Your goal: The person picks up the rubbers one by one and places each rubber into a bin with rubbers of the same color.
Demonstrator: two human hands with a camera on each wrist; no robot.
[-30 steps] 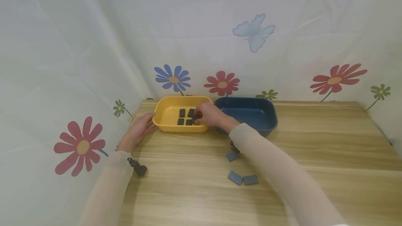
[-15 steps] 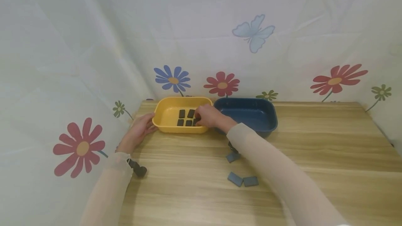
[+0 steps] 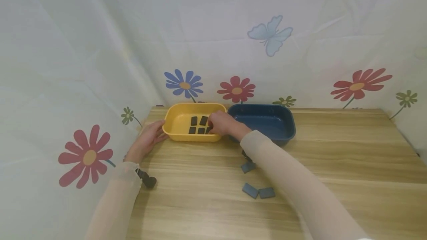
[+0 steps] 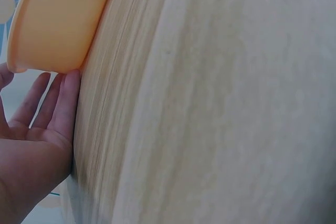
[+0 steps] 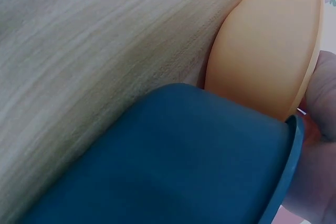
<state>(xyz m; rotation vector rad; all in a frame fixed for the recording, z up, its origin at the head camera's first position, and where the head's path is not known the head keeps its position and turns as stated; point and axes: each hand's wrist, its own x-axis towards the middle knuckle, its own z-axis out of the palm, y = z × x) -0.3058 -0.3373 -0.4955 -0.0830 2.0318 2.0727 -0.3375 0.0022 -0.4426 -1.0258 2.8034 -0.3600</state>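
A yellow bin (image 3: 195, 136) stands at the back left of the table, with several small dark tiles (image 3: 194, 121) laid in two rows on its floor. My left hand (image 3: 149, 138) touches the bin's left end; in the left wrist view its fingers lie fairly straight against the end wall and the thumb is by the rim. My right hand (image 3: 221, 123) reaches over the right rim into the bin. Its fingers pinch a dark tile at the right end of the front row, partly hidden by the fingertips. In the right wrist view the fingertips are hidden behind the bin's wall.
A dark blue bin (image 3: 263, 121) stands directly right of the yellow one, under my right wrist. Several grey tiles (image 3: 250, 190) lie on the wooden table (image 3: 186, 195) in front, one close to the right forearm. A flowered curtain (image 3: 213, 47) backs the table.
My right hand has lowered the dark tile onto the yellow bin's floor, at the right end of the front row. The left hand has stayed at the bin's end.
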